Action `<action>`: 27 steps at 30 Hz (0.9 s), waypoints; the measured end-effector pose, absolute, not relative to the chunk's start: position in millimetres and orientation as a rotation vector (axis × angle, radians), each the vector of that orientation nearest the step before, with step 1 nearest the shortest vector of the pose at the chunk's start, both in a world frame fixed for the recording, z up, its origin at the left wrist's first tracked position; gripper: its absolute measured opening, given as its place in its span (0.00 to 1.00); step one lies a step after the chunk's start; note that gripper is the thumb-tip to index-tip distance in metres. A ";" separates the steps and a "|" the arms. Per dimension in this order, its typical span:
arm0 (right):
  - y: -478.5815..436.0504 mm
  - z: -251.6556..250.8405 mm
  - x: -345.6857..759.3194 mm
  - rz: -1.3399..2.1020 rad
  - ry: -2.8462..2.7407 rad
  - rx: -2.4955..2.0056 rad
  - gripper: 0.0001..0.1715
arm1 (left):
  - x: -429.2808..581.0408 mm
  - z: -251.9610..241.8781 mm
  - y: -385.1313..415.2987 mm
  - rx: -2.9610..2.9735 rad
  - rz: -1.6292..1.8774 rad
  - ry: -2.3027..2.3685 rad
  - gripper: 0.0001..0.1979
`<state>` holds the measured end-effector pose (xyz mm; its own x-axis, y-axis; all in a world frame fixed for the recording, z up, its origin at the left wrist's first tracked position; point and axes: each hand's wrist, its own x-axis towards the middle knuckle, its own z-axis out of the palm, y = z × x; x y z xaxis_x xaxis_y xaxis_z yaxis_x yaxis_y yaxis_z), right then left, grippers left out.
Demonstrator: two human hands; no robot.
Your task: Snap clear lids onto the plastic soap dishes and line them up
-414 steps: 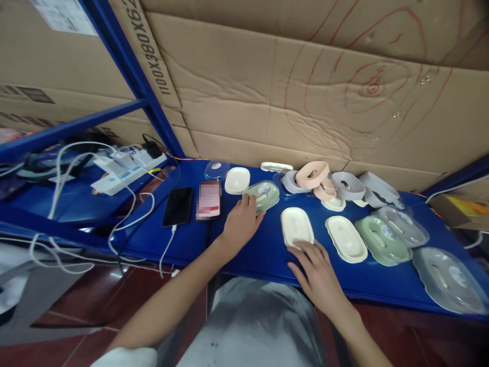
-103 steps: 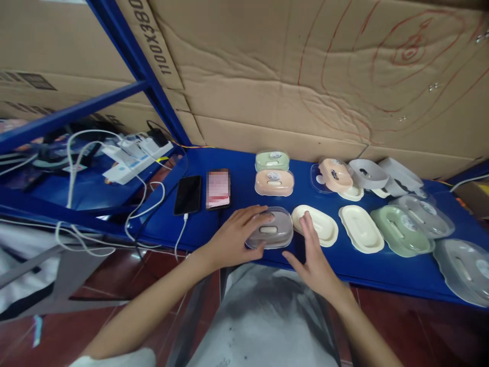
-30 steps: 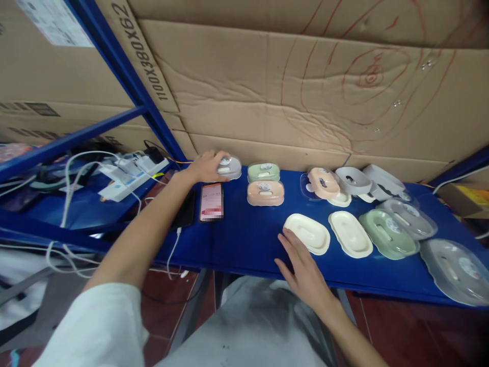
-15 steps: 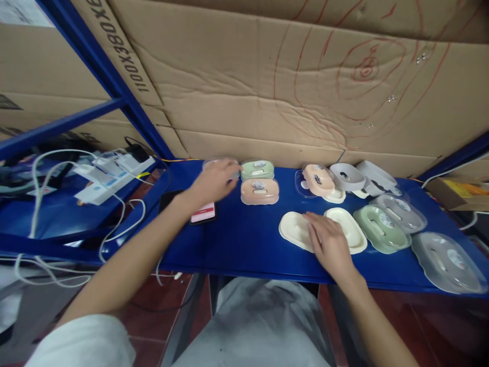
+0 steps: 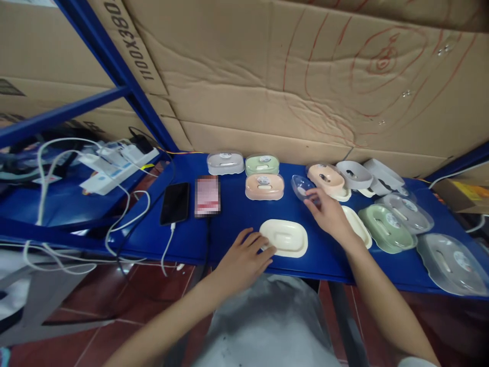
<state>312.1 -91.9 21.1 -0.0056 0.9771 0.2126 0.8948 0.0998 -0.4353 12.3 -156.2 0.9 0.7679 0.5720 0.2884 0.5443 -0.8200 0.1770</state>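
Note:
A cream soap-dish tray [image 5: 284, 237] lies near the front edge of the blue shelf [image 5: 237, 214]. My left hand [image 5: 244, 260] rests at its left side, fingers spread and touching its rim, holding nothing. My right hand [image 5: 329, 214] reaches back toward a clear lid [image 5: 301, 185], its fingertips at the lid's edge beside a peach dish [image 5: 326, 177]. Three closed soap boxes stand at the back: grey [image 5: 225, 163], green [image 5: 262, 164] and peach [image 5: 264, 186].
Two phones [image 5: 175, 203] [image 5: 207, 195] lie at the left, with power strips and white cables [image 5: 114, 163] beyond. More cream, green [image 5: 386, 228] and grey lids and trays [image 5: 451, 262] spread to the right. Cardboard [image 5: 267, 76] backs the shelf.
My left hand left the grey box at the back and came down to the cream tray, which has slid left. My right hand moved from the cream trays up to the clear lid.

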 end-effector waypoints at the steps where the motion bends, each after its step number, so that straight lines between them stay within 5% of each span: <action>1: -100.7 21.5 312.7 0.361 -1.837 -1.723 0.18 | 9.0 -2.2 -156.8 2.844 0.564 0.939 0.07; 8: -148.9 4.0 317.3 0.821 -1.220 -1.426 0.33 | 6.7 -23.1 -155.8 2.664 0.887 1.008 0.03; 21: -118.1 15.9 350.6 -0.413 -1.855 -1.898 0.24 | 3.3 -26.3 -157.3 2.588 0.915 0.920 0.04; 27: -69.5 21.5 362.4 -0.430 -2.072 -1.984 0.21 | 1.0 -27.3 -157.0 2.563 0.905 0.916 0.04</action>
<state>362.4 -69.5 21.5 -0.0489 0.9278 0.3699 0.9984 0.0343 0.0457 1.0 -157.0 -27.3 0.6044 0.6454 0.4670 0.4753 -0.7626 0.4388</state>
